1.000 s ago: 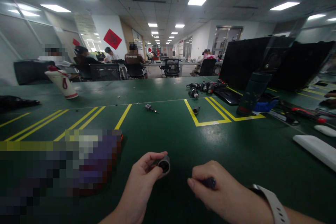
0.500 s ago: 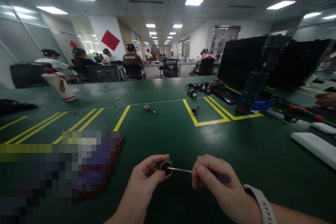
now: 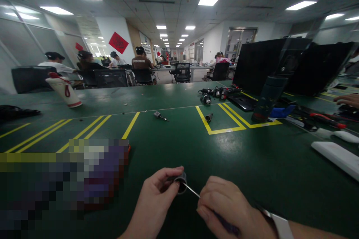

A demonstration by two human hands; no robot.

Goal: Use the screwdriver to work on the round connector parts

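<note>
My left hand (image 3: 161, 198) is closed around a small grey metal cylindrical housing (image 3: 183, 183), its open round end facing right. In my right hand (image 3: 224, 201) is a screwdriver (image 3: 192, 191) with a thin bright shaft and a dark purple handle that shows below the fingers. The shaft's tip reaches into the mouth of the housing, where the inside is too dark to make out. A small metal part with a thin pin (image 3: 160, 116) lies farther back on the green table (image 3: 168, 142). Another small metal housing (image 3: 208, 117) rests inside a yellow tape outline.
A pixelated purple and orange object (image 3: 103, 175) lies to the left. A paper cup (image 3: 64, 89) stands at the back left. To the right are a dark bottle (image 3: 269, 99), a black monitor (image 3: 258, 63), tools and a white bar (image 3: 335, 158). Several people sit farther off.
My right hand has lowered and turned, so the screwdriver's shaft now slopes down to the right instead of lying nearly level. My left hand and the housing have shifted slightly right and down.
</note>
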